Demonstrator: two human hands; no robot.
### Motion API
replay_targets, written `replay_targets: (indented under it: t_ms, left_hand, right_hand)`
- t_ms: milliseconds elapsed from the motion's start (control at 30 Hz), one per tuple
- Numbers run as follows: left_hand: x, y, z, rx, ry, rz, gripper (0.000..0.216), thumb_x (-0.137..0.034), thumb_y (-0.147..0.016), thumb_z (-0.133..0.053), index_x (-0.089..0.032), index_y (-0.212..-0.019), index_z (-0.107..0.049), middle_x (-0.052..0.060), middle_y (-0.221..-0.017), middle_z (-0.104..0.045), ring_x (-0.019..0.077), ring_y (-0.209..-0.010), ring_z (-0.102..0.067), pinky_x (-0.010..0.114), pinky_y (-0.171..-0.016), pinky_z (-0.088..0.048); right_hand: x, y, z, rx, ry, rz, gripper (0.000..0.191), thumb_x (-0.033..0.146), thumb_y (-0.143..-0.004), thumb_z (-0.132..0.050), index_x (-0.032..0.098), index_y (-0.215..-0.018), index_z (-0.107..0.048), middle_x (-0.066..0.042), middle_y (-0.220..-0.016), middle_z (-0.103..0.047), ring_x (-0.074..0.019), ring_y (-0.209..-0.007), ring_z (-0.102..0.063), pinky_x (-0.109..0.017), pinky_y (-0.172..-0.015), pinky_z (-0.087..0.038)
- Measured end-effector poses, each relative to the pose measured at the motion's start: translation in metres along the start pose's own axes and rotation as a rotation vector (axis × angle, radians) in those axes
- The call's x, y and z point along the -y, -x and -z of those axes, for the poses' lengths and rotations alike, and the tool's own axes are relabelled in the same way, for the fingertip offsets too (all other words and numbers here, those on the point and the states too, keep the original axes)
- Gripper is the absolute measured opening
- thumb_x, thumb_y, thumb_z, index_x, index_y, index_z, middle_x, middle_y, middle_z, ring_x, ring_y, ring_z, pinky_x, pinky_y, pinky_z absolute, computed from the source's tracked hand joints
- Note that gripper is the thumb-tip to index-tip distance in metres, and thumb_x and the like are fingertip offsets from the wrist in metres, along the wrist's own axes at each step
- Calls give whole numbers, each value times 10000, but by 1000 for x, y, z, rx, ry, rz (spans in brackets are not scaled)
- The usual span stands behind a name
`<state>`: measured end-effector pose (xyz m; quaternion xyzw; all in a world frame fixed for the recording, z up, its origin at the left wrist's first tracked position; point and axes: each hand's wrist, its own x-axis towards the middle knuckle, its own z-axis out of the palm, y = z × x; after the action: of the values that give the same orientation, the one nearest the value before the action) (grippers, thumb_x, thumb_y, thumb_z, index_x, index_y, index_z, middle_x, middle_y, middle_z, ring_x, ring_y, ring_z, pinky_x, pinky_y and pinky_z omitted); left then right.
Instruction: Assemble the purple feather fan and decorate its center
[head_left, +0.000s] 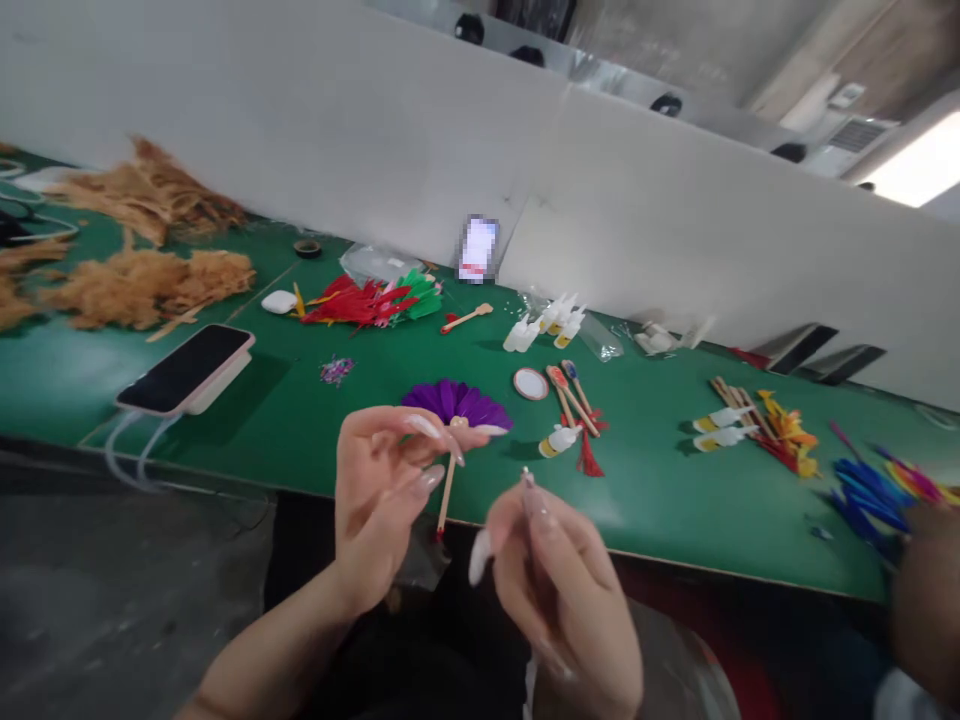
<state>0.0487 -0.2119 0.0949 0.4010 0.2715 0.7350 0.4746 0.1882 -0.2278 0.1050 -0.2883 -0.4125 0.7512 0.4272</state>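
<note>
My left hand pinches the wooden stick of a small purple feather fan, held upright over the near edge of the green table. My right hand is closed just to the right of it, with a tiny pale thing at its fingertips that I cannot make out. A small glue bottle lies on the table just beyond both hands, beside wooden sticks with a red tassel.
A phone rests on a stand at left, brown feather heaps behind it. Red and green feathers, more glue bottles, a round lid, orange feathers and blue feathers lie around. Another person's hand is at right. A white partition backs the table.
</note>
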Motion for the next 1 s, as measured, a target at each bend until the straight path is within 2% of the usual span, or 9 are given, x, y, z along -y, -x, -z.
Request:
replay_targets:
  t_ms: [67, 133, 200, 333, 600, 733, 867, 933, 1000]
  left_hand:
    - [17, -5, 12, 36, -166, 46, 254, -121, -800, -622, -270, -1002, -579, 6, -894, -601, 174, -862, -607, 343, -850, -486]
    - [32, -6, 21, 99, -343, 172, 170, -139, -801, -639, -239, -938, -632, 13, -849, -598, 152, -794, -587, 262, -767, -476]
    - [46, -2, 23, 236, -409, 411, 125, -203, -839, -609, -214, -952, -663, 38, -847, -622, 161, -777, -581, 245, -726, -471]
    - [69, 16, 14, 351, -252, 732, 222, -327, -881, -553, -220, -1027, -681, 59, -880, -658, 190, -858, -595, 260, -745, -483]
    - [74, 12, 10, -125, 213, 1031, 189, -294, -721, -758, -196, -847, -656, -48, -562, -535, 58, -429, -464, 153, -435, -394]
    - [69, 10, 12, -278, 418, 1140, 200, -271, -703, -770, -142, -748, -624, -85, -453, -389, 10, -328, -315, 118, -348, -309]
    - [64, -4, 34, -357, 207, 996, 292, -317, -764, -716, -148, -636, -517, -79, -454, -395, 14, -340, -292, 124, -339, -266]
    - [61, -24, 59, -367, 70, 693, 314, -332, -828, -644, -154, -620, -490, -59, -479, -447, 33, -384, -353, 144, -387, -308]
    - [61, -50, 87, -383, 37, 578, 384, -342, -895, -545, -155, -571, -458, -74, -403, -332, 34, -361, -294, 157, -419, -313]
  right_hand:
    - [-10, -9, 18, -176, 70, 98, 307, 376, -975, -389, 178, -874, -601, 72, -471, -452, -40, -362, -408, -132, -391, -365]
    - [-19, -19, 36, -380, 186, 291, 263, 365, -942, -474, 185, -817, -620, 5, -708, -610, -94, -712, -622, -209, -722, -511]
    - [-26, -28, 50, -487, 271, 373, 264, 368, -939, -472, 192, -819, -627, -34, -946, -660, -144, -980, -620, -289, -946, -456]
    - [-36, -37, 54, -456, 304, 397, 249, 352, -978, -359, 220, -855, -530, -27, -895, -703, -165, -1028, -643, -398, -1073, -366]
    - [-44, -32, 57, -272, 805, 517, 108, 188, -920, -486, 236, -917, -583, -39, -1209, -655, -215, -1260, -514, -545, -1169, -89]
    - [-54, -27, 50, -307, 812, 569, 169, 185, -885, -543, 275, -971, -657, -47, -1246, -626, -239, -1243, -528, -541, -1151, -190]
    - [-99, -8, 42, -300, 710, 506, 517, 332, -781, -674, 265, -1266, -508, -127, -1347, -517, -272, -1245, -508, -440, -1016, -438]
    - [-142, 2, 48, -364, 668, 349, 316, 356, -838, -581, 210, -1118, -562, -118, -1078, -650, -228, -1031, -632, -367, -889, -513]
    - [-188, 4, 60, -341, 739, 69, 256, 377, -902, -445, 187, -857, -611, -62, -735, -661, -184, -704, -666, -297, -661, -536]
